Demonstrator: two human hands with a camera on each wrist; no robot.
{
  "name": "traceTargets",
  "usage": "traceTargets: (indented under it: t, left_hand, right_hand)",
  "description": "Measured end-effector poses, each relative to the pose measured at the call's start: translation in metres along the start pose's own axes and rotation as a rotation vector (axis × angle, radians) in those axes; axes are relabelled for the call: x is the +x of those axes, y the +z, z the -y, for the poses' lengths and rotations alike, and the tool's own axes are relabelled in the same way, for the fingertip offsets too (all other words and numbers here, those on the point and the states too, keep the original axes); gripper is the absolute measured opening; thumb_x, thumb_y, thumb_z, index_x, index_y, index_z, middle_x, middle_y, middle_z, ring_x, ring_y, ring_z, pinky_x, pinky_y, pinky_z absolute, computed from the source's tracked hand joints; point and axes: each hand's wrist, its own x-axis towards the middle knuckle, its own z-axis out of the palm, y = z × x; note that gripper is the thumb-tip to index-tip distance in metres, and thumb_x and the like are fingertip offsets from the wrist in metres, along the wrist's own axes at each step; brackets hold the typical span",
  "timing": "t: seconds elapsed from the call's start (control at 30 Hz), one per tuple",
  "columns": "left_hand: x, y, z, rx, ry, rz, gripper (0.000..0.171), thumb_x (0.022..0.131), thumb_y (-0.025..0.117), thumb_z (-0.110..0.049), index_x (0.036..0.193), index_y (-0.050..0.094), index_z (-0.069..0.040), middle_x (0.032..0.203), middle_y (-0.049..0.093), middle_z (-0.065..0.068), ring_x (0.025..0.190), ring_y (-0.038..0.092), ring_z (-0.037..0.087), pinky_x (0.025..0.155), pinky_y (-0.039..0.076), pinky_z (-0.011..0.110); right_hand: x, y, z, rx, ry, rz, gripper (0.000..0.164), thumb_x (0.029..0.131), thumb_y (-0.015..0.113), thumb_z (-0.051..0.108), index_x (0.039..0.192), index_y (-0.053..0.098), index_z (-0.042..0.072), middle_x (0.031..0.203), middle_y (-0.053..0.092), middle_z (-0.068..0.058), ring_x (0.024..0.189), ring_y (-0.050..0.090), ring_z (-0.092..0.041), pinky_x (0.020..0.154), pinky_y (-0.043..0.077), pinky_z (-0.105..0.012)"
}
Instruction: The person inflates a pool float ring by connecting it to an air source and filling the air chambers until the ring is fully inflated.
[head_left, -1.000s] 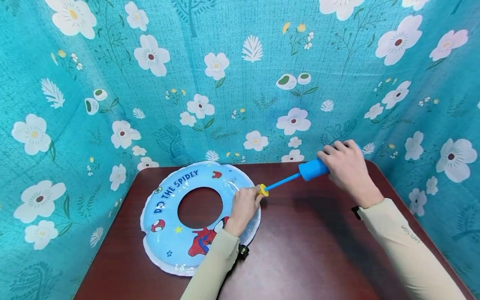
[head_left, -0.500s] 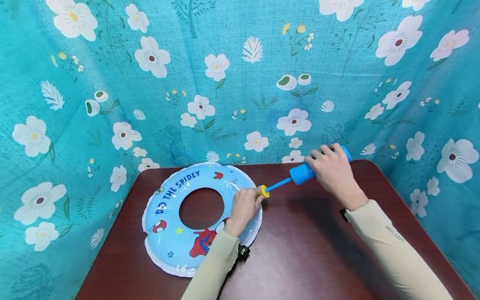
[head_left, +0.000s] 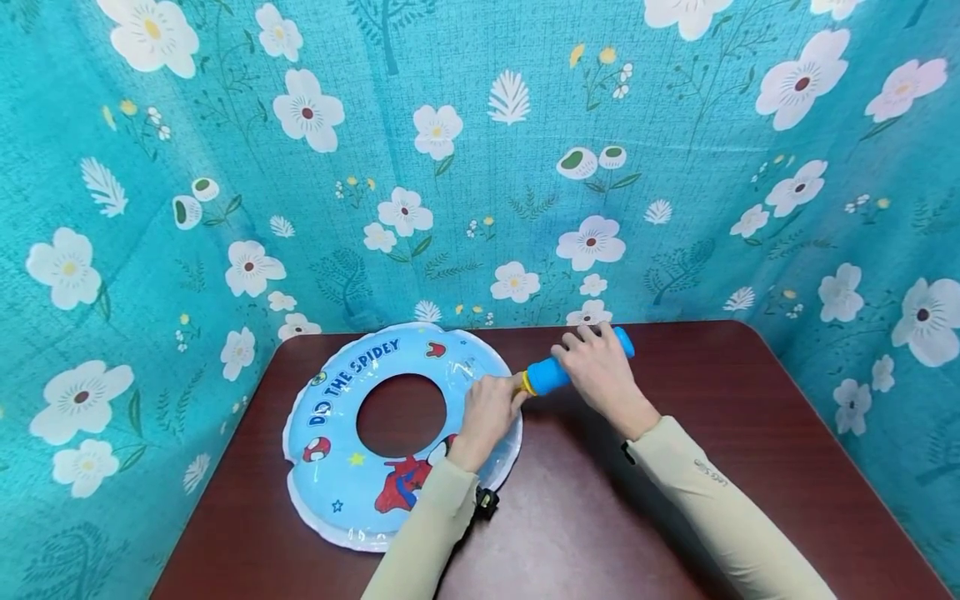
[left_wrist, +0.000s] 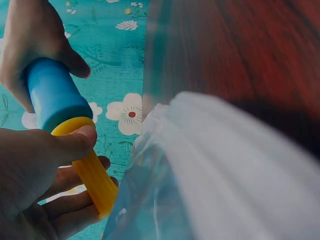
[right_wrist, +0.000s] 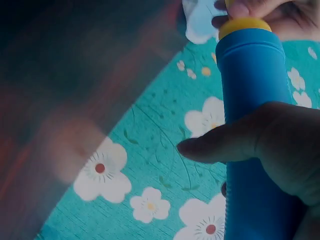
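Note:
A light-blue inflatable swim ring (head_left: 330, 487) with cartoon prints lies on the table, its rim wrinkled. Over its right side, my left hand (head_left: 486, 417) pinches the yellow nozzle (left_wrist: 95, 182) of a hand pump, thumb against the yellow collar. The nozzle's tip meets the ring's edge in the left wrist view; the valve itself is hidden. My right hand (head_left: 600, 375) grips the blue pump barrel (right_wrist: 255, 80), which is tilted up to the right. The barrel sits against the yellow collar, with no blue rod showing between them.
The dark red-brown table (head_left: 720, 375) has rounded back corners. A teal flowered cloth (head_left: 465, 167) hangs behind it and along both sides. Black straps with small devices sit at both wrists, such as the left wrist camera (head_left: 486, 503).
My right hand has moved left and down with the pump barrel, and the blue rod has slid fully inside. The left hand and the nozzle have stayed in place.

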Motion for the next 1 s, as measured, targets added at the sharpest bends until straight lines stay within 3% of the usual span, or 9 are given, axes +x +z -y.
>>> traceTargets:
  t: [0.17, 0.33, 0.63, 0.83, 1.0]
  left_hand:
    - [0.001, 0.001, -0.001, -0.002, 0.013, 0.009, 0.019, 0.102, 0.073, -0.032, 0.109, 0.081, -0.017, 0.076, 0.074, 0.002, 0.065, 0.069, 0.02, 0.056, 0.052, 0.03]
    - [0.0, 0.0, -0.001, 0.027, 0.025, -0.004, 0.018, 0.102, 0.072, -0.034, 0.11, 0.08, -0.02, 0.077, 0.075, 0.001, 0.062, 0.068, 0.019, 0.054, 0.049, 0.027]
    - [0.0, -0.002, 0.001, 0.018, 0.019, -0.006, 0.019, 0.101, 0.074, -0.035, 0.111, 0.081, -0.02, 0.077, 0.075, 0.0, 0.061, 0.064, 0.016, 0.053, 0.045, 0.024]
    - [0.0, -0.002, 0.0, 0.006, 0.01, 0.019, 0.021, 0.102, 0.072, -0.036, 0.112, 0.081, -0.019, 0.07, 0.071, 0.0, 0.054, 0.053, 0.01, 0.05, 0.038, 0.02]
    - [0.001, -0.003, 0.0, -0.004, 0.009, 0.02, 0.021, 0.102, 0.072, -0.035, 0.112, 0.081, -0.018, 0.069, 0.069, -0.001, 0.051, 0.045, 0.006, 0.048, 0.034, 0.019]
  right_hand:
    - [-0.004, -0.005, -0.011, 0.007, 0.003, -0.023, 0.023, 0.081, 0.092, 0.011, 0.101, 0.08, 0.015, 0.1, 0.078, -0.009, 0.096, 0.068, -0.032, 0.086, 0.049, -0.05]
    - [-0.011, -0.019, -0.046, 0.02, 0.01, -0.099, 0.022, 0.079, 0.085, -0.001, 0.094, 0.079, 0.012, 0.091, 0.075, -0.01, 0.086, 0.064, -0.033, 0.082, 0.047, -0.05]
    - [-0.025, -0.048, -0.098, 0.001, 0.031, -0.157, 0.034, 0.066, 0.091, -0.003, 0.094, 0.074, 0.006, 0.091, 0.073, -0.017, 0.09, 0.065, -0.039, 0.089, 0.049, -0.057]
    - [-0.03, -0.05, -0.103, -0.01, 0.042, -0.165, 0.041, 0.062, 0.096, 0.001, 0.096, 0.075, 0.005, 0.095, 0.074, -0.019, 0.09, 0.067, -0.041, 0.089, 0.05, -0.058]
    - [-0.024, -0.041, -0.09, -0.014, 0.023, -0.182, 0.029, 0.072, 0.09, -0.001, 0.096, 0.075, 0.006, 0.091, 0.073, -0.018, 0.088, 0.066, -0.039, 0.087, 0.05, -0.058]
